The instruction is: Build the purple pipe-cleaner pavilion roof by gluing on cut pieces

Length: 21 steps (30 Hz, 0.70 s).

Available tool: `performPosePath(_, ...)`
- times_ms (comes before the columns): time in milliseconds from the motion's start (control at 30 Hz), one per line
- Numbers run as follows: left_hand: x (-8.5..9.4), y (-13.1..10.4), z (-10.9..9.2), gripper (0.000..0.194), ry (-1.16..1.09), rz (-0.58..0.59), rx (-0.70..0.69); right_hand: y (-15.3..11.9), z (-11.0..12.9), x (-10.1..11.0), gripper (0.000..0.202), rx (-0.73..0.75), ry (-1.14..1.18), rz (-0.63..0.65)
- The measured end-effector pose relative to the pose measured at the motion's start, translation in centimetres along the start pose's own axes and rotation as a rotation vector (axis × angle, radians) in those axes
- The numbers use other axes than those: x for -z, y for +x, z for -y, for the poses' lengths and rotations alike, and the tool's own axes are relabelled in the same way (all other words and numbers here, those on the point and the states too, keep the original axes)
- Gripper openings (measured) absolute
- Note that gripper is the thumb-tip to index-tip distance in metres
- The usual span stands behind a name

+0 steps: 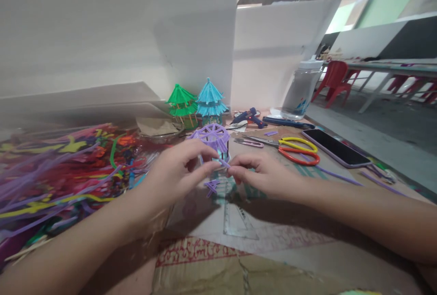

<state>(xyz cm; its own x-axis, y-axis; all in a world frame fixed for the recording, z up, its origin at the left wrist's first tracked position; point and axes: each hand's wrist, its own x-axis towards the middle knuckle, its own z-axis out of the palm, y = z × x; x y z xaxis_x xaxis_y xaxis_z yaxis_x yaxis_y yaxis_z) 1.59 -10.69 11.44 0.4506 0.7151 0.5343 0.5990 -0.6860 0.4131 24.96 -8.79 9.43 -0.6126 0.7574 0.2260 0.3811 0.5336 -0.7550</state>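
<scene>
A short purple strip (224, 163) is pinched at both ends, between my left hand (191, 163) and my right hand (254, 173). Right behind them stands a small model with a purple spoked top (213, 134), partly hidden by my left hand. Several short purple pieces (212, 187) lie crossed on the work surface just below my fingers. Under my right hand, a clear triangular ruler (239, 222) lies flat.
Colourful pipe cleaners (78, 172) are heaped at left. Green (183, 101) and blue (210, 97) tiered models stand behind. To the right are scissors (298, 150), a phone (336, 148), a glue gun (249, 117), a cutter (287, 122) and a water bottle (301, 90).
</scene>
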Motion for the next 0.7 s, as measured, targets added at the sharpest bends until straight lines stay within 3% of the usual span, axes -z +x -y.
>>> performPosePath(133,3.2,1.2,2.9,0.033,0.204,-0.070,0.263,0.4,-1.3,-0.2,0.027,-0.029,0.075,-0.121)
performPosePath(167,3.8,1.4,4.2,0.034,0.251,-0.014,0.337,0.5,-1.6,-0.3,0.027,-0.046,0.114,-0.138)
performPosePath(233,4.3,1.5,7.1,0.035,0.247,0.211,0.459,0.6,-2.1,-0.5,0.027,-0.073,0.184,-0.162)
performPosePath(300,3.5,1.3,9.5,0.034,0.143,0.449,0.514,0.7,-2.4,-0.5,0.027,-0.074,0.190,-0.187)
performPosePath(367,1.6,0.9,11.1,0.032,0.037,0.599,0.491,0.7,-2.5,-0.2,0.026,-0.025,0.092,-0.217)
performPosePath(400,0.5,0.7,11.6,0.034,-0.013,0.615,0.477,0.6,-2.6,0.0,0.025,0.019,0.015,-0.231)
performPosePath(533,-2.7,0.1,12.0,0.047,-0.140,0.414,0.498,0.4,-2.4,0.7,0.027,0.121,-0.172,-0.263)
performPosePath(600,-2.3,0.2,11.8,0.046,-0.119,0.419,0.501,0.2,-2.2,0.6,0.030,0.076,-0.150,-0.238)
performPosePath(700,0.6,0.6,10.7,0.035,0.061,0.549,0.556,0.1,-1.9,0.2,0.030,0.054,-0.115,-0.191)
